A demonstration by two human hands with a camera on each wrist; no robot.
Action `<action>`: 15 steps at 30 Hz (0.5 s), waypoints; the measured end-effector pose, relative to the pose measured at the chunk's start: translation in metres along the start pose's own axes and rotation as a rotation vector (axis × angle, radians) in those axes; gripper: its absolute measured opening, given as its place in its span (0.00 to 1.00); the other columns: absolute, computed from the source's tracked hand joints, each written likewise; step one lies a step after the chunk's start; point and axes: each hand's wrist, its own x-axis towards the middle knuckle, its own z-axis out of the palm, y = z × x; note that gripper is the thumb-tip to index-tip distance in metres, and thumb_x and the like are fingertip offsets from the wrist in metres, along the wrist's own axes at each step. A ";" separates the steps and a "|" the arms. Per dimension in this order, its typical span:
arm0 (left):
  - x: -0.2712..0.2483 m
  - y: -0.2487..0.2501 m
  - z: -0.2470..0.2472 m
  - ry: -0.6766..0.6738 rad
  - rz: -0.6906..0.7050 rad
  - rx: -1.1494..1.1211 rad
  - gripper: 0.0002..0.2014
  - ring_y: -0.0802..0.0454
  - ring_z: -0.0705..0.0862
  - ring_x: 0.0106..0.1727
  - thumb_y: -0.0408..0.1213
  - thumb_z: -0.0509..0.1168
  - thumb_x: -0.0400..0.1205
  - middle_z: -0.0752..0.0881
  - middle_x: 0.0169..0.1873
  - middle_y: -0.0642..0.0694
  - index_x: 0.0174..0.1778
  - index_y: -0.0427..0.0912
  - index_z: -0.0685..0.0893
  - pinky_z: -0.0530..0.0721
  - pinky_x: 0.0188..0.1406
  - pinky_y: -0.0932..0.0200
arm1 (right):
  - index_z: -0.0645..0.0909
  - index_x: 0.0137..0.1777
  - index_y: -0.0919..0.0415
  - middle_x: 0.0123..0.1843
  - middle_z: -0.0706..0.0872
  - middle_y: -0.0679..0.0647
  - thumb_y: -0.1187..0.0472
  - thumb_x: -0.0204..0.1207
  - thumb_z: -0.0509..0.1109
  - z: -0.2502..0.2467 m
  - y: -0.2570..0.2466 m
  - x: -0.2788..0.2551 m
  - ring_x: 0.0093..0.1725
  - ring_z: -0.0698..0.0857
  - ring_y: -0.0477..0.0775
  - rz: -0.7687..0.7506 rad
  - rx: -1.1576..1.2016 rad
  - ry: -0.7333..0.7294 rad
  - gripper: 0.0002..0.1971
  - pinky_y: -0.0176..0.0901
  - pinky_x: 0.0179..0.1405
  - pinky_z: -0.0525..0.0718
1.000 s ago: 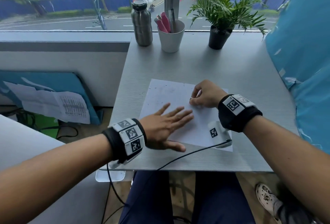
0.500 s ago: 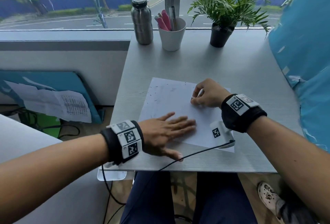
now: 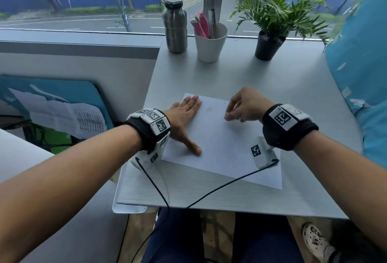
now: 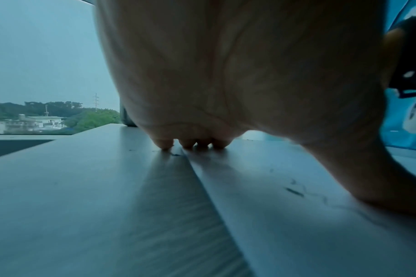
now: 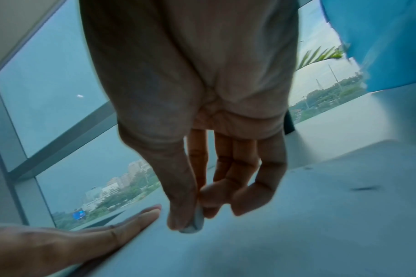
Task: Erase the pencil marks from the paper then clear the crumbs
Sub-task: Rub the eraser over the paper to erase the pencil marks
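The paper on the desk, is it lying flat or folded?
Flat and spread. The paper lies unfolded on the table, with the left hand pressing its left edge.

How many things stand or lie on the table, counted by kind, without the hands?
Bottle: 1
Cup of pens: 1
Potted plant: 1
Paper: 1
Eraser, pinched in the right hand over the paper: 1
Total: 5
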 end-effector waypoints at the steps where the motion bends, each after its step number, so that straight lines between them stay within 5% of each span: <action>1: 0.000 0.000 0.000 0.001 -0.003 0.001 0.77 0.52 0.26 0.82 0.75 0.74 0.57 0.26 0.83 0.49 0.83 0.45 0.27 0.31 0.83 0.48 | 0.90 0.36 0.58 0.35 0.91 0.58 0.61 0.64 0.84 0.002 -0.008 0.005 0.32 0.89 0.56 -0.022 0.028 0.018 0.05 0.44 0.35 0.91; 4: 0.001 0.001 0.000 -0.005 -0.010 0.017 0.78 0.52 0.26 0.82 0.76 0.74 0.56 0.25 0.83 0.49 0.83 0.44 0.26 0.31 0.83 0.46 | 0.91 0.39 0.59 0.36 0.91 0.56 0.60 0.66 0.83 0.012 -0.032 0.023 0.31 0.91 0.54 -0.100 0.024 0.084 0.06 0.41 0.32 0.89; 8: 0.002 -0.001 0.000 -0.003 -0.008 0.037 0.79 0.53 0.25 0.82 0.78 0.72 0.54 0.25 0.82 0.49 0.83 0.44 0.25 0.31 0.83 0.40 | 0.92 0.43 0.59 0.42 0.92 0.55 0.59 0.67 0.82 0.016 -0.044 0.038 0.44 0.89 0.52 -0.133 -0.123 0.205 0.06 0.45 0.49 0.89; 10: 0.002 -0.002 0.002 0.007 -0.007 0.024 0.80 0.54 0.25 0.82 0.79 0.72 0.53 0.25 0.82 0.50 0.82 0.45 0.25 0.31 0.82 0.37 | 0.90 0.35 0.57 0.36 0.90 0.54 0.61 0.66 0.79 0.029 -0.048 0.028 0.38 0.87 0.50 -0.177 -0.155 0.179 0.02 0.43 0.43 0.88; 12: 0.002 -0.003 0.004 0.015 -0.006 0.001 0.80 0.54 0.25 0.82 0.79 0.72 0.51 0.25 0.82 0.50 0.82 0.46 0.24 0.31 0.82 0.36 | 0.80 0.22 0.55 0.23 0.81 0.47 0.64 0.63 0.77 0.047 -0.053 0.009 0.25 0.79 0.43 -0.261 -0.175 0.082 0.12 0.32 0.29 0.78; 15: 0.003 -0.004 0.005 0.023 -0.003 0.000 0.81 0.54 0.24 0.82 0.79 0.72 0.51 0.25 0.82 0.50 0.82 0.46 0.24 0.30 0.81 0.36 | 0.86 0.26 0.58 0.22 0.80 0.46 0.62 0.62 0.80 0.047 -0.053 0.003 0.21 0.76 0.39 -0.307 -0.201 -0.065 0.08 0.23 0.23 0.71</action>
